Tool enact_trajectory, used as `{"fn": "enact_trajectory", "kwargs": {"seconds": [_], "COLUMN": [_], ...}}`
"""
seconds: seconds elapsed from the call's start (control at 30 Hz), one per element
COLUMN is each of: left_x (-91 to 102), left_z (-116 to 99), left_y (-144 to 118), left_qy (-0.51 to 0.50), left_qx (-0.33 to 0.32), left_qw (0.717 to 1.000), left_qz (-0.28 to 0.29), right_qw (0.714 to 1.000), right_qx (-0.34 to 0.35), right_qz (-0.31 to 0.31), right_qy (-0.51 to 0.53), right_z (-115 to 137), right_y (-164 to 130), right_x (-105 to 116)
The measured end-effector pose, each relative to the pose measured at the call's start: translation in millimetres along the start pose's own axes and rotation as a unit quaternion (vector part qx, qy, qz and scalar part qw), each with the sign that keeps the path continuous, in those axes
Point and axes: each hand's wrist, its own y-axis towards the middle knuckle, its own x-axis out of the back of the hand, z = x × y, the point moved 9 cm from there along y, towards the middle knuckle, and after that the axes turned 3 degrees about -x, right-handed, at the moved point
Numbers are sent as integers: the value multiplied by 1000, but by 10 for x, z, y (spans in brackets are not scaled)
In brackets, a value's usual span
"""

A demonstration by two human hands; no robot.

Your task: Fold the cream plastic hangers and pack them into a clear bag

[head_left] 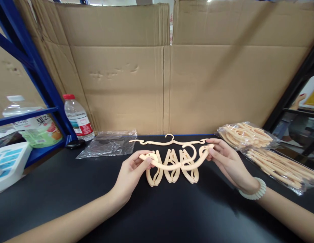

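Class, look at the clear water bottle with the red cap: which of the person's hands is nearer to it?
Left. The left hand grips the cream plastic hanger's left end, right of the clear red-capped water bottle; the right hand holds the far end, much farther away.

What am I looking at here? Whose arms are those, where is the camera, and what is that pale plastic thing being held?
There is no machine here: a person works with bare hands, and the single picture comes from a camera worn on their head, looking forward and down. The left hand and right hand each grip one end of a pale plastic hanger with three clips hanging from its bar, held just over a black table. A second, plain hanger lies flat behind it. To the right lie clear bags of more hanger parts; to the left an empty clear bag and a water bottle with a red cap. Cardboard sheets stand as a wall behind the table. A blue shelf frame stands at far left.
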Motion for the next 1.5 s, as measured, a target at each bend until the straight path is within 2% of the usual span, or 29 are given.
{"fn": "enact_trajectory", "kwargs": {"seconds": [0.13,0.23,0.33,0.5,0.67,0.83,0.97,1.07,1.27,1.5], "left_x": [-200,-326,-382,-394,-380,-349,-391,-454,-569,-532], "left_z": [-46,-64,-62,-79,-86,-47,-132,-199,-129,-96], "left_y": [-116,-198,-230,-231,-243,-265,-297,-334,-416,-359], "left_qy": [-11,-13,-10,7,21,4,12,35,40,9], "left_qx": [18,28,29,12,5,35,0,-30,-3,10], "left_qw": [998,996,995,996,996,997,996,993,983,987], "left_qz": [52,82,90,87,82,71,87,113,179,157], "right_qw": [996,996,992,962,934,927,932,935,928,934], "right_qx": [-50,-66,-63,-58,-54,-82,-88,-95,-84,-61], "right_qz": [2,32,113,264,349,360,348,339,360,346], "right_qy": [68,58,4,-42,-58,-66,-55,-47,-37,-64], "right_z": [-41,-57,-17,101,118,67,81,75,82,156], "right_y": [-54,-101,-181,-394,-550,-587,-580,-579,-602,-545], "right_x": [-111,-221,-410,-756,-917,-919,-905,-900,-937,-872]}}
